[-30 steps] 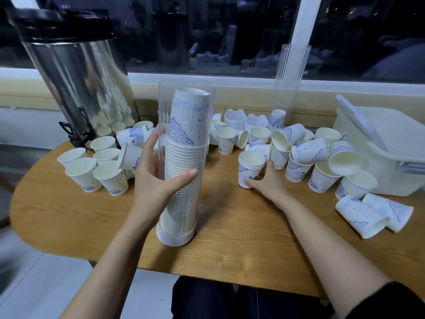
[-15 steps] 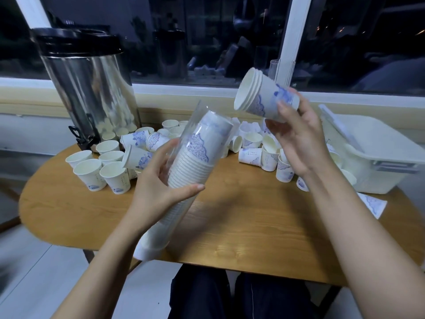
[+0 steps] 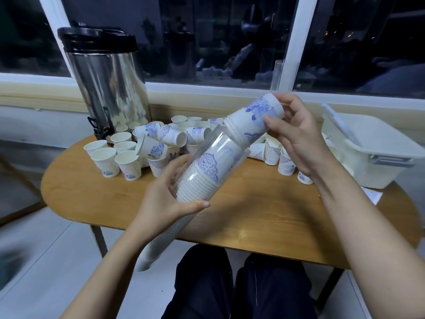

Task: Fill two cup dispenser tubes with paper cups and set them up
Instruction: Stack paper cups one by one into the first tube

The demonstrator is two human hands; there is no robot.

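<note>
Left hand [image 3: 165, 203] wraps the light, probably slick tube [image 3: 207, 162] mid-length; right hand [image 3: 296, 139] pinches the crushable cups [image 3: 253, 116] near their base.

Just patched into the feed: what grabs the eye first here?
At centre, the left hand grips a tilted, cup-packed clear tube while the right hand holds a nested stack at its mouth. Behind them loose cups litter the wooden table, with a steel urn at back left.
</note>
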